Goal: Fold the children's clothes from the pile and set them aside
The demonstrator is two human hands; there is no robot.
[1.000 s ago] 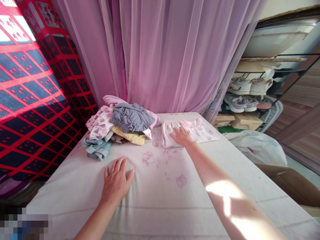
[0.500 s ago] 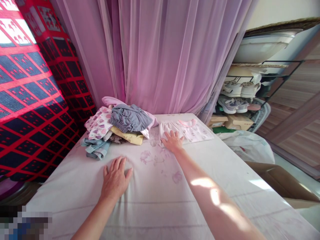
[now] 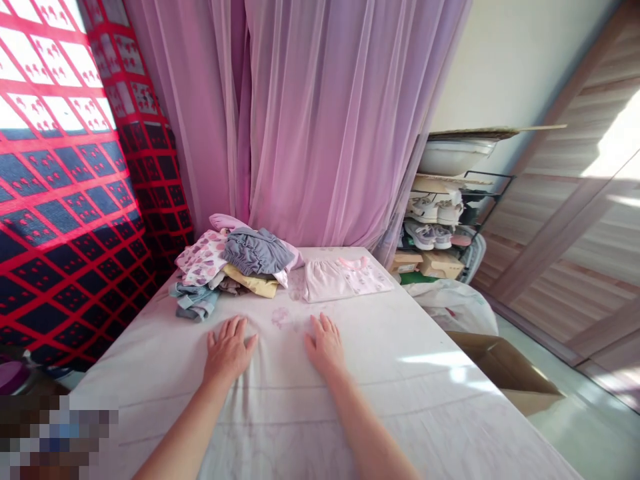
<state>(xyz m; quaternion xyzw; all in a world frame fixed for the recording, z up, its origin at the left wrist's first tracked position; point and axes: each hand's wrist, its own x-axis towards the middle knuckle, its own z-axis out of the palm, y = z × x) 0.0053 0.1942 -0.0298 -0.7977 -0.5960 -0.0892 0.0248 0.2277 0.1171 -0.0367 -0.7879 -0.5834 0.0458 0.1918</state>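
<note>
My left hand (image 3: 227,350) lies flat on the white sheet (image 3: 280,407), fingers spread, just in front of a heap of clothes. In that heap are grey ruffled pants (image 3: 257,252), a white garment with pink and purple hearts (image 3: 203,257), a yellow cloth (image 3: 255,281) and a light-blue denim piece (image 3: 197,301). My right hand (image 3: 325,343) also rests on the sheet with its fingers stretched out, holding nothing. Beyond it, pale pink pants (image 3: 324,280) lie flat beside a folded patterned top (image 3: 367,277) with a pink neckline.
Purple curtains (image 3: 310,133) hang behind the bed. At the right stand a shoe rack (image 3: 487,207) with sneakers (image 3: 425,235), a white plastic bag (image 3: 450,303) and an open cardboard box (image 3: 500,367). A red-and-navy checked curtain (image 3: 65,200) covers the left side.
My right hand has come off the pale pink pants and drawn back toward me onto the sheet. My left hand stays about where it was. The view has tilted up and turned slightly right.
</note>
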